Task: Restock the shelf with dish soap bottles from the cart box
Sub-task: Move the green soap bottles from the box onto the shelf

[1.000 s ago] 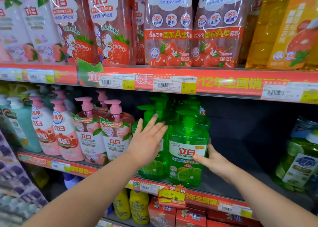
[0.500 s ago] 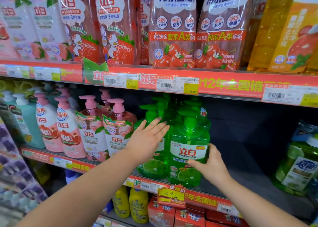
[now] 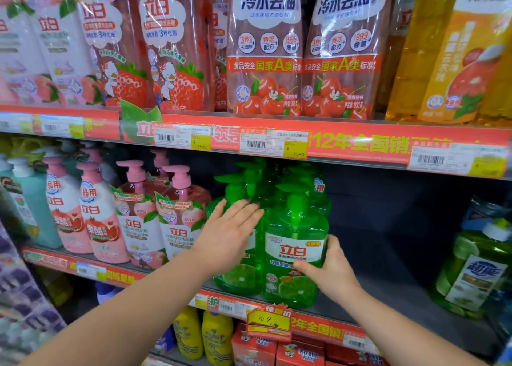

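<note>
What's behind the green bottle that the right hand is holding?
More green pump bottles stand behind the held green bottle; only their pumps and shoulders show. Their lower bodies and the row's depth are hidden.

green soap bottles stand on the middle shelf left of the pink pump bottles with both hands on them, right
No: the head view shows the green soap bottles right of the pink pump bottles. They do stand on the middle shelf, left hand and right hand on them.
</note>
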`<state>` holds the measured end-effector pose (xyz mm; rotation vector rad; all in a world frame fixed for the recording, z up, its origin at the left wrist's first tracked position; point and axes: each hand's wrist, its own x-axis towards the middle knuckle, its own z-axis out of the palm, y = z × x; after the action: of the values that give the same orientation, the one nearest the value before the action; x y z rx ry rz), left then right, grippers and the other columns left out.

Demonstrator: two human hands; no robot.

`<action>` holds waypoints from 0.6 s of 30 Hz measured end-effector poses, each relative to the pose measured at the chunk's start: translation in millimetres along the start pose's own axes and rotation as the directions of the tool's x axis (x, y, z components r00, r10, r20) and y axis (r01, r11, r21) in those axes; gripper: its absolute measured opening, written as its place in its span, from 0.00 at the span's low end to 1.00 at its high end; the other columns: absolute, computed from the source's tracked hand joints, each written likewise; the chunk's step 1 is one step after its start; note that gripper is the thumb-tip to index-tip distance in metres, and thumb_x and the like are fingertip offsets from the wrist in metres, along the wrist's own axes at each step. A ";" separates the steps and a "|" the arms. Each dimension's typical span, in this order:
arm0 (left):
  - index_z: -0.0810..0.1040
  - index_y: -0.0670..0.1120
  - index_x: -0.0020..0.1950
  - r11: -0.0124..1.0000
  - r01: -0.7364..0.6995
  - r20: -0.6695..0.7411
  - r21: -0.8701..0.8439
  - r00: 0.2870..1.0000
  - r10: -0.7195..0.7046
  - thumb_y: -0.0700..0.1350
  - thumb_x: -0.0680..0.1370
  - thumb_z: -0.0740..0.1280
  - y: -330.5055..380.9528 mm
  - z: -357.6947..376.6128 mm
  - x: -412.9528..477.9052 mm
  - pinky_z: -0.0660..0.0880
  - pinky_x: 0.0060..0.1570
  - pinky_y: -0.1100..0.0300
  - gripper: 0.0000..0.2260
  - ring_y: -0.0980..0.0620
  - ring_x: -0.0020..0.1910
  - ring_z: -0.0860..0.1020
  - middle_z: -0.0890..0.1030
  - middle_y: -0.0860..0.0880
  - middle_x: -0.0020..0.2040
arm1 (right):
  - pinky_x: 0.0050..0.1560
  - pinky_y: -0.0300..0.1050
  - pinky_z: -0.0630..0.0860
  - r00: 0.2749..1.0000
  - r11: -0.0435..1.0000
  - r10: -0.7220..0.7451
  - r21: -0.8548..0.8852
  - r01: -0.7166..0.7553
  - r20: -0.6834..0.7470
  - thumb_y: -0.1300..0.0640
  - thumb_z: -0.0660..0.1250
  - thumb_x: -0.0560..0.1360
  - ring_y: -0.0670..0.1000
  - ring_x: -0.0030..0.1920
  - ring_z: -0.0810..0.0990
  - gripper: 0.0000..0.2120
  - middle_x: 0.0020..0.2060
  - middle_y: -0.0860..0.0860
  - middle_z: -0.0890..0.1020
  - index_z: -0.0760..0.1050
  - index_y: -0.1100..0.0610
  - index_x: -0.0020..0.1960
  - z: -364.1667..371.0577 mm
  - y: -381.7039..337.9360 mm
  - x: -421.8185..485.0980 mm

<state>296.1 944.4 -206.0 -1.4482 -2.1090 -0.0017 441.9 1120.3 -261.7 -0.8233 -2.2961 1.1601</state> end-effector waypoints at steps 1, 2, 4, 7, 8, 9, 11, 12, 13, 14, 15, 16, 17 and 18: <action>0.70 0.44 0.70 0.999 0.019 0.056 -0.032 0.998 -0.017 0.45 0.67 0.73 2.8 1.1 0.3 0.65 0.65 0.37 0.32 0.46 0.70 0.70 0.73 0.46 0.69 | 0.54 0.50 0.75 1.000 1.000 0.006 -0.009 -0.006 0.010 0.51 0.77 0.64 0.49 0.56 0.75 0.29 0.58 0.50 0.75 0.61 0.47 0.56 -1.2 -1.5 0.7; 0.63 0.45 0.74 0.997 0.051 0.111 -0.063 0.993 -0.044 0.47 0.71 0.69 4.3 3.4 1.4 0.56 0.70 0.38 0.32 0.47 0.74 0.61 0.66 0.47 0.74 | 0.56 0.51 0.75 1.000 1.000 0.015 -0.022 -0.014 0.026 0.51 0.77 0.64 0.50 0.57 0.75 0.30 0.58 0.50 0.75 0.61 0.48 0.56 -3.0 -3.8 1.6; 0.53 0.48 0.77 0.992 0.105 0.183 -0.069 0.979 -0.090 0.51 0.76 0.62 5.3 3.1 4.0 0.43 0.73 0.41 0.32 0.50 0.77 0.49 0.55 0.50 0.78 | 0.57 0.52 0.75 0.997 0.997 0.040 -0.070 -0.035 0.070 0.51 0.78 0.63 0.51 0.57 0.76 0.31 0.58 0.52 0.75 0.63 0.51 0.58 -8.4 -9.1 3.0; 0.49 0.49 0.77 0.991 0.115 0.185 -0.063 0.977 -0.102 0.56 0.77 0.60 10.4 -5.5 2.0 0.40 0.72 0.41 0.33 0.48 0.77 0.46 0.51 0.50 0.79 | 0.58 0.53 0.75 0.997 0.988 0.017 -0.157 -0.004 0.080 0.48 0.76 0.64 0.52 0.58 0.76 0.32 0.59 0.53 0.74 0.65 0.54 0.62 -23.8 -23.4 -3.0; 0.49 0.49 0.77 0.991 0.118 0.176 -0.066 0.979 -0.105 0.57 0.77 0.60 12.3 -10.1 -0.5 0.41 0.72 0.41 0.33 0.47 0.77 0.45 0.50 0.49 0.79 | 0.59 0.54 0.74 0.998 0.972 -0.033 -0.232 0.043 0.047 0.46 0.75 0.65 0.53 0.60 0.74 0.34 0.61 0.54 0.73 0.64 0.54 0.64 -30.5 -27.9 -8.5; 0.49 0.50 0.77 0.991 0.117 0.169 -0.062 0.980 -0.106 0.59 0.77 0.59 14.2 -14.4 -4.4 0.42 0.72 0.40 0.34 0.46 0.77 0.45 0.49 0.49 0.79 | 0.61 0.55 0.72 0.995 0.925 -0.102 -0.366 0.100 0.012 0.43 0.72 0.67 0.56 0.64 0.71 0.36 0.64 0.55 0.70 0.61 0.54 0.69 -37.7 -31.9 -15.4; 0.49 0.50 0.77 0.994 0.106 0.164 -0.034 0.982 -0.099 0.62 0.76 0.57 20.0 -22.4 -14.5 0.43 0.72 0.39 0.34 0.45 0.77 0.45 0.49 0.48 0.79 | 0.69 0.57 0.64 0.973 0.708 -0.233 -0.686 0.167 -0.003 0.37 0.64 0.71 0.58 0.73 0.60 0.41 0.73 0.54 0.60 0.51 0.52 0.75 -50.0 -35.7 -33.8; 0.49 0.50 0.77 0.994 0.106 0.176 -0.027 0.979 -0.099 0.64 0.76 0.55 23.6 -25.2 -19.9 0.44 0.72 0.39 0.34 0.44 0.77 0.45 0.49 0.48 0.79 | 0.72 0.58 0.59 0.968 0.611 -0.249 -0.771 0.178 0.026 0.36 0.62 0.72 0.57 0.75 0.54 0.41 0.76 0.53 0.55 0.48 0.51 0.76 -53.9 -35.9 -42.8; 0.49 0.51 0.77 0.994 0.102 0.196 -0.031 0.976 -0.094 0.66 0.76 0.54 29.6 -28.0 -25.8 0.44 0.72 0.38 0.35 0.43 0.77 0.45 0.48 0.47 0.79 | 0.73 0.59 0.55 0.975 0.561 -0.217 -0.811 0.166 0.049 0.36 0.60 0.73 0.57 0.76 0.49 0.40 0.77 0.51 0.51 0.47 0.50 0.76 -57.5 -34.9 -55.4; 0.49 0.51 0.77 0.994 0.100 0.215 -0.047 0.973 -0.088 0.67 0.75 0.52 36.1 -30.2 -31.8 0.44 0.72 0.38 0.35 0.43 0.77 0.45 0.48 0.47 0.79 | 0.73 0.60 0.53 0.984 0.546 -0.164 -0.825 0.144 0.063 0.36 0.59 0.74 0.58 0.77 0.46 0.39 0.78 0.50 0.49 0.46 0.49 0.77 -60.0 -33.5 -68.1; 0.49 0.51 0.77 0.993 0.098 0.235 -0.069 0.969 -0.079 0.68 0.75 0.51 43.8 -31.6 -37.9 0.44 0.71 0.38 0.35 0.42 0.77 0.45 0.48 0.47 0.79 | 0.73 0.61 0.51 0.992 0.542 -0.105 -0.832 0.120 0.074 0.35 0.58 0.74 0.58 0.77 0.45 0.39 0.78 0.50 0.48 0.46 0.49 0.77 -62.0 -31.5 -80.9; 0.50 0.52 0.77 0.992 0.082 0.251 -0.097 0.966 -0.056 0.68 0.75 0.51 54.5 -33.0 -44.8 0.45 0.72 0.38 0.35 0.42 0.77 0.46 0.48 0.47 0.79 | 0.73 0.62 0.51 0.996 0.536 -0.046 -0.839 0.088 0.075 0.35 0.58 0.74 0.59 0.77 0.45 0.39 0.78 0.50 0.47 0.46 0.49 0.77 -64.3 -28.8 -97.8; 0.51 0.52 0.77 0.991 0.060 0.261 -0.124 0.965 -0.026 0.68 0.75 0.51 66.3 -33.6 -52.3 0.45 0.72 0.38 0.35 0.42 0.77 0.47 0.49 0.47 0.79 | 0.72 0.62 0.51 0.998 0.529 0.001 -0.847 0.059 0.070 0.36 0.58 0.74 0.59 0.77 0.45 0.39 0.78 0.50 0.47 0.46 0.48 0.77 -66.4 -25.4 -115.3; 0.51 0.52 0.77 0.988 0.033 0.264 -0.149 0.965 0.007 0.67 0.75 0.51 79.5 -33.6 -60.4 0.45 0.71 0.38 0.35 0.42 0.77 0.48 0.50 0.47 0.79 | 0.72 0.62 0.51 0.998 0.516 0.034 -0.856 0.033 0.059 0.36 0.58 0.74 0.59 0.77 0.45 0.38 0.78 0.51 0.47 0.46 0.49 0.77 -68.8 -20.5 -132.8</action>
<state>394.4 915.0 -230.1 -1.5985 -2.3777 0.0271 574.3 1059.6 -221.7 -1.0955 -2.9098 -0.1041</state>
